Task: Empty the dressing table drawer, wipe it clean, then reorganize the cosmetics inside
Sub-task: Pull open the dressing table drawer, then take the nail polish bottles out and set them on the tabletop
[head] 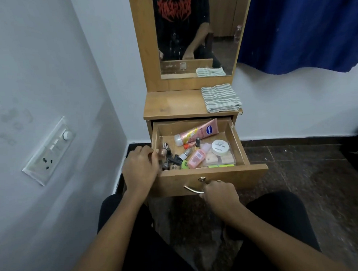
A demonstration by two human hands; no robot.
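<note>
The wooden drawer (237, 144) of the dressing table stands pulled out, full of cosmetics. Inside lie a pink lotion tube (196, 132), a small pink bottle (196, 158), a white round jar (220, 147) on a clear case (223, 159), and several small dark bottles at the left. My left hand (141, 166) reaches over the drawer's left front corner, fingers curled around a small pinkish bottle (162, 152). My right hand (218, 192) is closed on the metal drawer handle (190, 188). A striped folded cloth (221, 98) lies on the tabletop's right side.
A mirror (194, 31) rises behind the tabletop (172, 106) and reflects a person in a black shirt. A white wall with a switch panel (49, 151) is on the left. A blue curtain (305, 25) hangs at the right. My knees flank the dark floor below the drawer.
</note>
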